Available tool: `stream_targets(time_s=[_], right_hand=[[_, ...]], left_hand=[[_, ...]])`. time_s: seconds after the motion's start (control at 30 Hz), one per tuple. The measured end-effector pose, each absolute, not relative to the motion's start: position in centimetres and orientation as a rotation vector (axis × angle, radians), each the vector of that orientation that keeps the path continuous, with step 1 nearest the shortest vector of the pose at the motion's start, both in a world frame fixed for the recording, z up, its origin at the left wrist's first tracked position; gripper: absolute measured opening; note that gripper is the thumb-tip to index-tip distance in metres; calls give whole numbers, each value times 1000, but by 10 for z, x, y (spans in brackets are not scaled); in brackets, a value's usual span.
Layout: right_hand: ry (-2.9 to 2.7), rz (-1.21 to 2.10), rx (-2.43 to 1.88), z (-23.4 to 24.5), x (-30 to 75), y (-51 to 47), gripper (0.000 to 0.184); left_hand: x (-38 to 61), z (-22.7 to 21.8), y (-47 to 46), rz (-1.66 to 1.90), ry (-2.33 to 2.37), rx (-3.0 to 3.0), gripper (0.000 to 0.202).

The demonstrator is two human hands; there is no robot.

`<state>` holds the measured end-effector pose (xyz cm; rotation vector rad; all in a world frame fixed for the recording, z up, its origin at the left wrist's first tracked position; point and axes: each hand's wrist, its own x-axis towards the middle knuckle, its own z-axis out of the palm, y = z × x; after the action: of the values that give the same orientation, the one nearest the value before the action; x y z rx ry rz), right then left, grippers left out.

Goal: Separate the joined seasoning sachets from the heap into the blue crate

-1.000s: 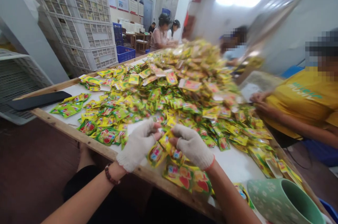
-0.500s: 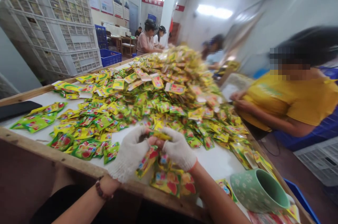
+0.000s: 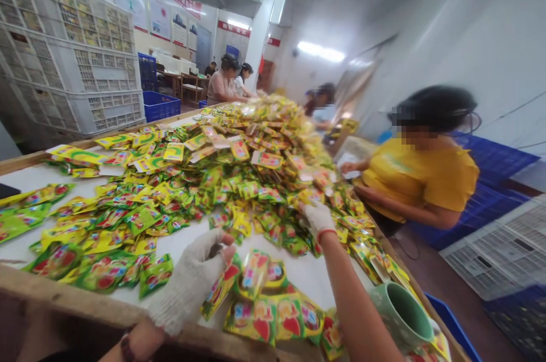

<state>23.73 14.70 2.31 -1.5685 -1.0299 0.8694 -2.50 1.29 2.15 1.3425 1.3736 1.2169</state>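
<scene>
My left hand (image 3: 194, 276), in a white knit glove with bare fingertips, is above the near table edge. Its thumb and fingers curl toward each other; what they hold, if anything, is hidden. Just beyond its thumb, a green-and-yellow snack packet (image 3: 219, 291) lies at a slant. Several more snack packets (image 3: 256, 316) with red fruit pictures lie overlapping to its right. My right hand (image 3: 318, 217), gloved alike, reaches out to the near right side of the big heap of packets (image 3: 239, 180). It touches the packets there, and its fingers are blurred and partly hidden.
A green mug (image 3: 401, 313) lies tilted at the near right. Wooden rims edge the white table (image 3: 183, 242). A person in a yellow shirt (image 3: 418, 174) works at the right; others are farther back. White crates (image 3: 106, 77) are stacked left, with blue crates (image 3: 162, 106) behind.
My hands were together over the near packets, handling a yellow packet. Now they are apart: the right has reached forward to the heap, the left remains near the edge. The view has shifted.
</scene>
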Motion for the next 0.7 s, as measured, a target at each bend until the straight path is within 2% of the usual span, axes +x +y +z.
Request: stream_targets(time_s=[0.17,0.3,0.37,0.5,0.6,0.7], right_hand=[[-1131,701,-1611,22,232,159,36],[-1354,500,-1543,38,239,126,23],[-1738,289,-1406,50,238,99,15],[-2502,-274,-1048,70,210,50,20],[-2699,-557,-767,76,183,28,12],[-2701,-620,-609,78,164,19,9]], left_hand=[[-26,22,8,1158,1340,1479,26],[-36,15,5,1160,1412,1551,26],[-39,20,5,1190,1446,1598,26],[-44,50,13,1276,1425,1677,39],[-52,71,20,1087,1398,1803,49],[-62,75,18,929,1417,1813,44]])
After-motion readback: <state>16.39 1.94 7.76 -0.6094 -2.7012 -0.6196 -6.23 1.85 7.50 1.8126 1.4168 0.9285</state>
